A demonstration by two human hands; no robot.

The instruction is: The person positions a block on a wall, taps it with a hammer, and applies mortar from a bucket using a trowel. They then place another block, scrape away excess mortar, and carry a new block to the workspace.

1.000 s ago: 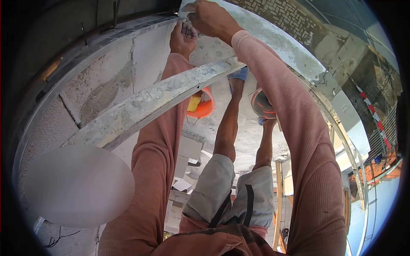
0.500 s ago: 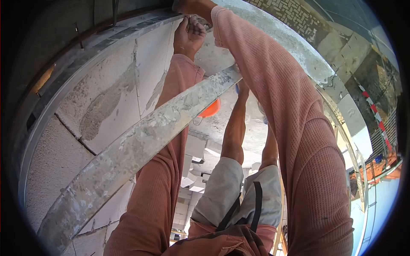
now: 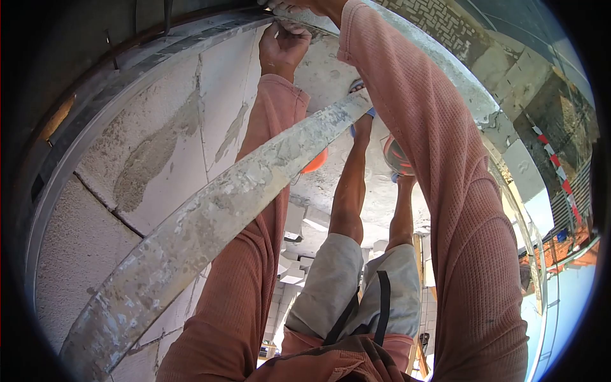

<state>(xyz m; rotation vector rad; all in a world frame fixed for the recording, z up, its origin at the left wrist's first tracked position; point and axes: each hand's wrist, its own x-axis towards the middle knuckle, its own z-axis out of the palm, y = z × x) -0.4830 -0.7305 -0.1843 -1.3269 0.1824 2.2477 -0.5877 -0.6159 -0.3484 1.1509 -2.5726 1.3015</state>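
Observation:
My left hand reaches out to the upper edge of a grey block wall. Its fingers are curled tight against the seam where the blocks meet a metal track. I cannot make out anything inside the fist. My right hand is just beyond it at the same seam, mostly cut off by the picture's top edge. Both arms wear salmon-pink sleeves. A mortar-crusted rail runs diagonally across my left forearm.
My legs in grey shorts stand on a platform far below, one foot near the rail's end. An orange bucket and a second round container sit by my feet. Red-and-white tape and building edges lie to the right.
Both hands have moved up and further along the wall's top seam; the right hand has slid almost out of the picture. The view has swung closer to the wall.

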